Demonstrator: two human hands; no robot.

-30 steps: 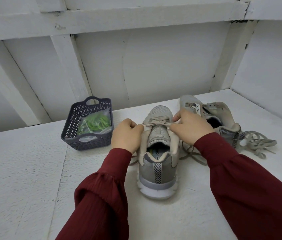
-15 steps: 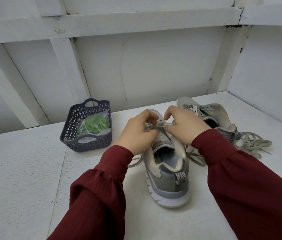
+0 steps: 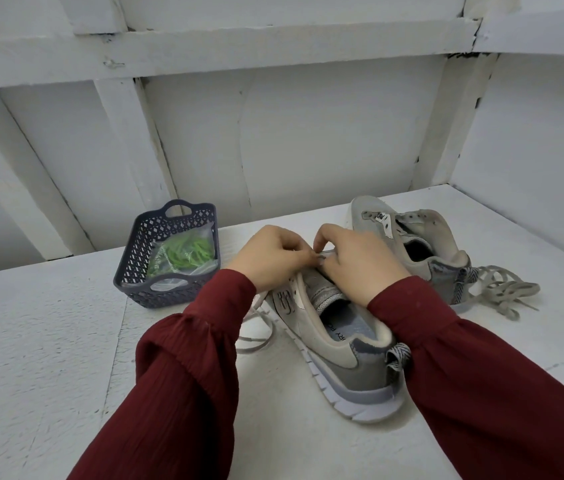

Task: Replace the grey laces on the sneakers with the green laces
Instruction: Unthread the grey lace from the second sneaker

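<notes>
Head cam: left hand [image 3: 270,258] & right hand [image 3: 353,261] both pinch grey lace [image 3: 254,346] atop near sneaker [image 3: 342,372]. Looks like unlacing step. Next prob needs pulling it out thru eyelets.

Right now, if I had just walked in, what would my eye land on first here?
The left hand and right hand, in dark red sleeves, meet over the near sneaker at the centre, pinching its grey lace. To the left, a dark basket holds bagged green laces. Behind on the right, the second sneaker appears unlaced, a loose grey lace heaped by its heel.
</notes>
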